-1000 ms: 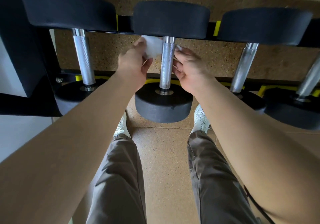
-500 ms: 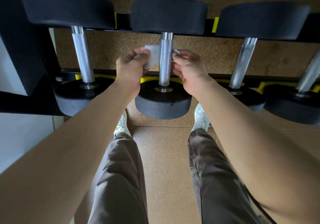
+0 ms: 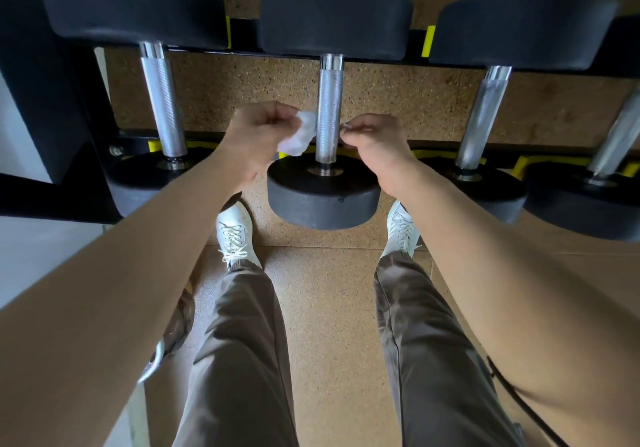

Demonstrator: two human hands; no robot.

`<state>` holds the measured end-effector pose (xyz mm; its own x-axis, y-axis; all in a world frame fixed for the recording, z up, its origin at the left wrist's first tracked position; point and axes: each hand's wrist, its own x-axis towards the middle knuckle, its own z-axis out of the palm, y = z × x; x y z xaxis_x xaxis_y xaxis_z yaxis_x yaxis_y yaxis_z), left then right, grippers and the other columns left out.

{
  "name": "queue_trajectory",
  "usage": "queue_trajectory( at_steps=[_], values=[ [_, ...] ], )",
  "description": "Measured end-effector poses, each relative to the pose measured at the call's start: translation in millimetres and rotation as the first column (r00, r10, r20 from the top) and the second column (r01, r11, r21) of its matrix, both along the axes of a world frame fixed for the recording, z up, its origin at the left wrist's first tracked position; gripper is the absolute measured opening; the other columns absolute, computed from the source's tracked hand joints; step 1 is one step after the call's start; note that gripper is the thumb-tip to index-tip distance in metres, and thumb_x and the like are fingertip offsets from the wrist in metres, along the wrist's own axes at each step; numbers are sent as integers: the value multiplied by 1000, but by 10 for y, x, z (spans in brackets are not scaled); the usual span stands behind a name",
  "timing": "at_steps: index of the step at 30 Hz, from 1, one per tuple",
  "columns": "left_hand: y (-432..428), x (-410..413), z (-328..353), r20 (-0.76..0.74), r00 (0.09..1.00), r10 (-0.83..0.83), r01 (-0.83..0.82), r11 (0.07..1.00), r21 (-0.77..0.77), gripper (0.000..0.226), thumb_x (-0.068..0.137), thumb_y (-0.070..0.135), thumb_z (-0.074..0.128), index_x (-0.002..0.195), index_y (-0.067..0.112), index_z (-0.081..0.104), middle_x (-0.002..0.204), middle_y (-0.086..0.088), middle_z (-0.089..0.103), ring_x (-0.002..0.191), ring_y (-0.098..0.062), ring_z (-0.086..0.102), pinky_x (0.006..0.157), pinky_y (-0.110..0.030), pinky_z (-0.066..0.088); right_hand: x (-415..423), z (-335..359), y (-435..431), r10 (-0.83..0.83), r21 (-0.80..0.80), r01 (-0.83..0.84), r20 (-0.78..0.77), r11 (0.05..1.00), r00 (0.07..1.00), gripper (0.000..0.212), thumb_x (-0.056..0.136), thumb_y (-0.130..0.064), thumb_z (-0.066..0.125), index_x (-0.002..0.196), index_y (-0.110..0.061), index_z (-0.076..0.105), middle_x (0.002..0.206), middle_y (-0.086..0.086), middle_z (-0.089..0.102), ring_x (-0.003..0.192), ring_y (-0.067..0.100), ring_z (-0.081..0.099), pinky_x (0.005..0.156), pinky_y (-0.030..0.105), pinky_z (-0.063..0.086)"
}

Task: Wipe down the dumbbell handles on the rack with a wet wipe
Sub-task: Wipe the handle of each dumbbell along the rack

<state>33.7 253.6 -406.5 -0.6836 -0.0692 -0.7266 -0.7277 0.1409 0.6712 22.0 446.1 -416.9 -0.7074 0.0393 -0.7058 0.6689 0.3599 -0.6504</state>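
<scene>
The middle dumbbell's knurled steel handle [image 3: 329, 107] runs between two black heads on the rack. A white wet wipe [image 3: 300, 134] passes behind the lower part of that handle. My left hand [image 3: 260, 135] is closed on the wipe's bunched left end, just left of the handle. My right hand [image 3: 374, 138] pinches the wipe's thin right end, just right of the handle. Another dumbbell handle [image 3: 162, 107] lies to the left and one more handle [image 3: 483, 114] to the right.
The black rack frame [image 3: 41, 100] with yellow saddles [image 3: 428, 42] holds the dumbbells. A fourth handle [image 3: 620, 138] shows at the far right edge. Below are my legs in brown trousers, white shoes [image 3: 235, 232] and a cork-patterned floor [image 3: 322, 308].
Both hands have slid the wipe down the middle handle, from near the far head toward the near head. The left end of the wipe is now more bunched.
</scene>
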Motion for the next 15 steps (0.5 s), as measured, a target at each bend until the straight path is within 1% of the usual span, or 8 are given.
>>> queue_trajectory(
  at_steps=[1,3,5,7,9,11,12,15],
  values=[
    [-30,22,6,1,1000,-10,10,1000,7,9,80,18,72,81,26,74,89,-7,70,93,-26,64,89,-43,53,-26,13,-2,46,35,-46,-1,998,999,13,87,-15,74,74,-16,70,78,1,69,75,11,62,67,19,45],
    [6,30,0,-2,1000,-27,27,999,-27,11,86,13,71,84,24,73,85,-1,69,90,-21,64,88,-38,52,-66,29,88,138,98,-139,26,985,990,7,87,-19,74,81,-17,71,79,-5,67,73,3,60,63,14,43],
    [113,3,-11,13,996,-93,94,986,-138,10,92,12,70,94,22,74,86,5,70,92,-15,66,88,-30,54,-103,46,255,210,158,-217,62,963,976,6,86,-19,75,82,-18,71,79,-9,64,74,1,58,61,14,39],
    [240,-29,18,56,975,-214,221,944,-244,12,93,16,68,101,20,75,92,1,71,94,-17,68,80,-26,51,-127,69,414,265,219,-279,91,935,960,7,83,-18,77,79,-18,71,78,-7,63,76,8,58,60,18,37],
    [297,-49,42,113,931,-347,365,885,-290,13,94,13,64,99,14,76,98,-8,73,96,-24,69,76,-30,53,-116,95,456,341,241,-365,137,899,930,5,81,-16,76,78,-17,72,74,-5,62,75,12,58,57,20,37],
    [264,-18,119,157,875,-457,483,812,-327,16,96,12,59,99,11,75,107,-11,72,100,-26,67,78,-36,54,-63,118,370,451,208,-480,173,852,875,6,85,-16,72,80,-19,71,76,-6,64,75,10,60,57,18,39],
    [204,13,135,177,858,-482,513,792,-332,16,98,13,58,101,13,74,112,-10,70,104,-25,65,79,-35,52,-31,114,299,497,193,-524,172,830,851,5,87,-18,73,82,-20,71,79,-7,66,77,9,61,59,17,40],
    [-36,127,172,202,871,-448,489,827,-276,20,96,15,60,112,18,73,122,-7,69,114,-23,63,94,-38,52,42,95,98,571,196,-584,122,788,812,7,87,-22,75,93,-19,74,92,-4,70,85,12,63,71,20,43]
  ],
)
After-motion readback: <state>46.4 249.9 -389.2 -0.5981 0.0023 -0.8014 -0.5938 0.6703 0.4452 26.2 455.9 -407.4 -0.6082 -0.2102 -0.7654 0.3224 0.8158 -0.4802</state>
